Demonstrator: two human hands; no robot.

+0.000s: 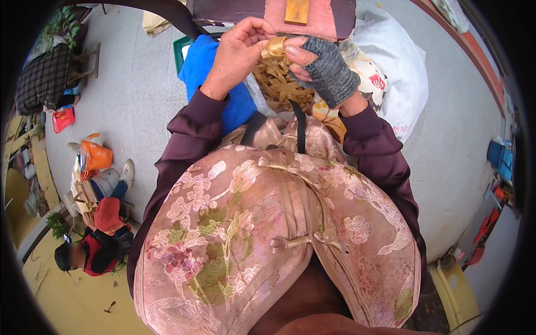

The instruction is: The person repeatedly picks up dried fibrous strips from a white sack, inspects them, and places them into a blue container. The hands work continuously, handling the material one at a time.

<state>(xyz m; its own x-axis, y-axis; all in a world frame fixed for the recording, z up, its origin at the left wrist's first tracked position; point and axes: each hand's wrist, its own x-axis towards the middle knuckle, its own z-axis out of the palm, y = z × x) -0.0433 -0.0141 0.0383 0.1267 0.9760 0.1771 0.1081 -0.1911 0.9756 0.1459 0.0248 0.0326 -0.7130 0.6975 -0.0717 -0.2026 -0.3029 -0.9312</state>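
Note:
A glossy golden-brown strip (276, 47), curled into a short loop, is between my two hands. My bare left hand (243, 54) has its thumb against the strip's left end, the other fingers bent above it. A grey knitted fingerless glove covers my right hand (324, 69), which pinches the strip's right side between thumb and fingers. Directly below lies a heap of similar brown strips (278, 81) in a pale plastic bag, partly hidden by my hands. Beside my left wrist is a blue cloth (236, 102).
Ahead, a dark padded seat (228, 12) bears a pink cloth (278, 16) and a small wooden block (297, 11). A white sack (391, 54) lies at right. On the left, another person (98, 247) sits near an orange bag (96, 155) and a bucket (104, 182).

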